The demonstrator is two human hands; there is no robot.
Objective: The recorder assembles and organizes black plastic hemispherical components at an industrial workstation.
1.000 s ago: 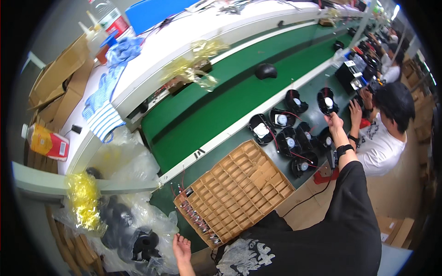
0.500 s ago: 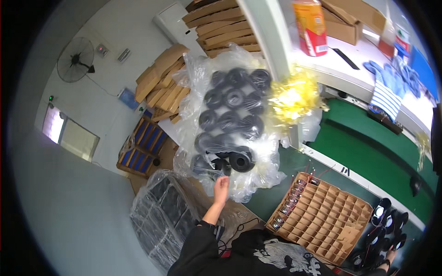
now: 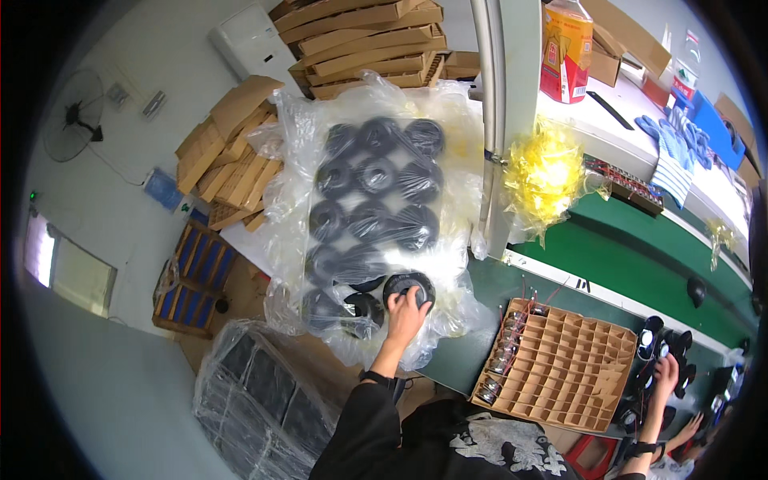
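Observation:
My left hand [image 3: 406, 317] has its fingers curled onto a black ring-shaped part [image 3: 409, 288], gripping it at its centre. This part lies at the near right corner of a stack of similar black round parts [image 3: 376, 174], most of them under clear plastic film [image 3: 452, 200]. Another uncovered black part [image 3: 364, 310] sits just left of it. Over on the right, my right hand [image 3: 666, 374] is closed at the edge of a black speaker [image 3: 646, 339] within a cluster of several on the green bench. The fingertips there are small and partly hidden.
A cardboard divider tray [image 3: 568, 364] holds small wired metal parts along its left side. Yellow film [image 3: 546, 180] hangs by a post. Plastic-wrapped black goods [image 3: 256, 392] stand at lower left, flattened cartons [image 3: 368, 40] behind. Another person's hand [image 3: 686, 432] shows at lower right.
My left hand has moved forward and right onto the black ring-shaped part and closed on it. My right hand has moved up among the speakers. The view has shifted, and another person's hand now shows.

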